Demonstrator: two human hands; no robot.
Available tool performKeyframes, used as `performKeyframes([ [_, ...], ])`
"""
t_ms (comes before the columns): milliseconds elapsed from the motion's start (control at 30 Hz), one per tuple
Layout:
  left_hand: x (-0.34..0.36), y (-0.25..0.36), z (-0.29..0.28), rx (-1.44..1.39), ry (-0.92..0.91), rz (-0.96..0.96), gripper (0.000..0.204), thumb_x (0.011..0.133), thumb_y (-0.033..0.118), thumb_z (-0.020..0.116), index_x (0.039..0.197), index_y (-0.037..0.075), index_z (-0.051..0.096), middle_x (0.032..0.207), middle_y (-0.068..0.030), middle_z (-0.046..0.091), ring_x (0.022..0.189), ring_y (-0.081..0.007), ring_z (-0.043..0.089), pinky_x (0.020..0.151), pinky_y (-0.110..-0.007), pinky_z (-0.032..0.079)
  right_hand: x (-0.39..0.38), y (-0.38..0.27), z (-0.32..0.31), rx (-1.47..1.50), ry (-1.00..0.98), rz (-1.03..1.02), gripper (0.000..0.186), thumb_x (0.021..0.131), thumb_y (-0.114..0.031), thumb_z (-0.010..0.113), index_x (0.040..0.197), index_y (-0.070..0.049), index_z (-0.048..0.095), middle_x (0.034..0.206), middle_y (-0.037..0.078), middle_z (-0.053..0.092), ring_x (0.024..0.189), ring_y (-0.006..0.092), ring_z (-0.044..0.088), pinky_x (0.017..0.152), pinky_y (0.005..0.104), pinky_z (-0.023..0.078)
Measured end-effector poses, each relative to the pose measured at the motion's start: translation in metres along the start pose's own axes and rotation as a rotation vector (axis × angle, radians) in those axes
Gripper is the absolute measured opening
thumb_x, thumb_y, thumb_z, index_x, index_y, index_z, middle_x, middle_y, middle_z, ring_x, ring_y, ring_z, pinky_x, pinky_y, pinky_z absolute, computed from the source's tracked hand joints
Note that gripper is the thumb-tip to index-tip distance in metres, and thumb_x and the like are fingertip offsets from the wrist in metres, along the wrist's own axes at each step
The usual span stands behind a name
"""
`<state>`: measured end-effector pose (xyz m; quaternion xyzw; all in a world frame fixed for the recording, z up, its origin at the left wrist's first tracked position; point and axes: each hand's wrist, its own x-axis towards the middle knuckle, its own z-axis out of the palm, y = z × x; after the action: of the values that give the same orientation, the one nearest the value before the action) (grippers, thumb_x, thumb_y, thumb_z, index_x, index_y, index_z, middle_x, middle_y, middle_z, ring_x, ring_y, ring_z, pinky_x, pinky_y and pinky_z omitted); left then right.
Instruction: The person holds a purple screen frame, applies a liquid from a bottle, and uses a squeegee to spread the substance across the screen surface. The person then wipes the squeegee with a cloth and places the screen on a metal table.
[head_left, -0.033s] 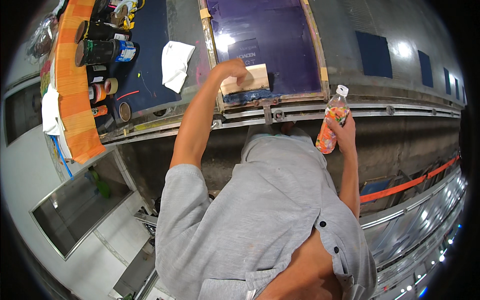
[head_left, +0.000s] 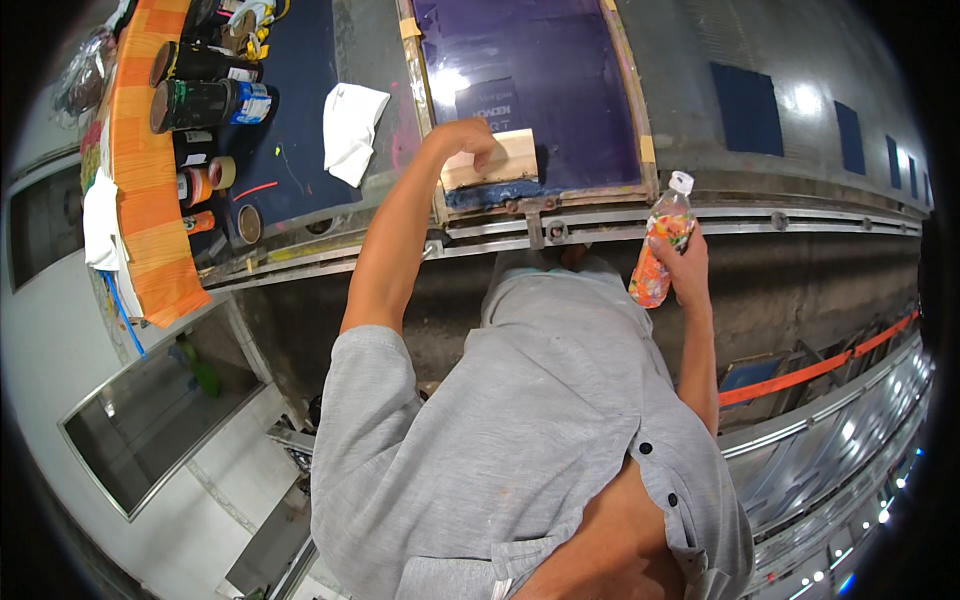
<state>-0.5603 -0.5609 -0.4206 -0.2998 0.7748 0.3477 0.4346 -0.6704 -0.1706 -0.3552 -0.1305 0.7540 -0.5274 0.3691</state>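
Observation:
My left hand (head_left: 468, 141) is closed over the wooden handle of a squeegee (head_left: 513, 157). The squeegee rests at the near end of a purple printing screen (head_left: 575, 105), inside its frame. Along its lower edge lies a thick band of dark blue ink (head_left: 492, 193). Off to the right, past the table's front rail, my right hand (head_left: 687, 268) is wrapped round a clear plastic bottle (head_left: 662, 240). The bottle has a white cap and a colourful orange label, and it leans slightly. My left fingertips are partly hidden behind the handle.
Left of the screen lies a white cloth (head_left: 352, 132) on the table. Dark ink jars (head_left: 210, 105) and tape rolls (head_left: 222, 172) stand by an orange wood-patterned board (head_left: 160, 200). A metal rail (head_left: 600, 232) edges the table; dark blue fabric pieces (head_left: 748, 110) lie farther right.
The bottle and my right hand have shifted very slightly to the left. My left hand and the squeegee look unmoved.

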Motion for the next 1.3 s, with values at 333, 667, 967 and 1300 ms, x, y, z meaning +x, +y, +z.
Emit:
performKeyframes([
  [333, -0.066, 0.022, 0.107, 0.155, 1.005, 0.440, 0.036, 0.073, -0.002, 0.055, 0.106, 0.005, 0.067, 0.105, -0.0169, 0.066, 0.096, -0.0340, 0.063, 0.083, -0.044, 0.051, 0.010, -0.002, 0.010, -0.144, -0.085, -0.084, 0.047, 0.075, -0.017, 0.076, 0.113, 0.000, 0.054, 0.095, 0.008, 0.065, 0.085, 0.0133, 0.061, 0.078, 0.0304, 0.049],
  [667, -0.093, 0.004, 0.078, 0.138, 0.777, 0.159, 0.023, 0.068, 0.012, 0.061, 0.086, 0.009, 0.074, 0.077, -0.0191, 0.068, 0.076, -0.0376, 0.067, 0.070, -0.047, 0.054, 0.017, -0.001, 0.012, -0.155, -0.077, -0.089, 0.051, 0.074, -0.021, 0.078, 0.112, 0.001, 0.053, 0.096, 0.010, 0.065, 0.087, 0.0155, 0.062, 0.081, 0.0317, 0.049],
  [967, 0.014, 0.048, 0.025, 0.007, 0.204, 0.047, 0.037, 0.052, 0.007, 0.065, 0.087, -0.004, 0.071, 0.093, -0.0276, 0.067, 0.091, -0.0405, 0.065, 0.077, -0.048, 0.051, 0.013, -0.017, 0.016, -0.176, -0.105, -0.071, 0.049, 0.074, -0.015, 0.075, 0.115, -0.002, 0.052, 0.096, 0.005, 0.062, 0.085, 0.0120, 0.058, 0.080, 0.0296, 0.048],
  [1300, -0.056, 0.023, 0.099, 0.146, 0.972, 0.463, 0.031, 0.071, -0.001, 0.055, 0.097, 0.007, 0.071, 0.093, -0.0160, 0.067, 0.089, -0.0337, 0.064, 0.077, -0.044, 0.052, 0.011, -0.024, 0.039, -0.419, -0.227, -0.247, 0.059, 0.069, -0.021, 0.081, 0.119, -0.003, 0.053, 0.091, 0.012, 0.067, 0.081, 0.0192, 0.064, 0.078, 0.0313, 0.049],
])
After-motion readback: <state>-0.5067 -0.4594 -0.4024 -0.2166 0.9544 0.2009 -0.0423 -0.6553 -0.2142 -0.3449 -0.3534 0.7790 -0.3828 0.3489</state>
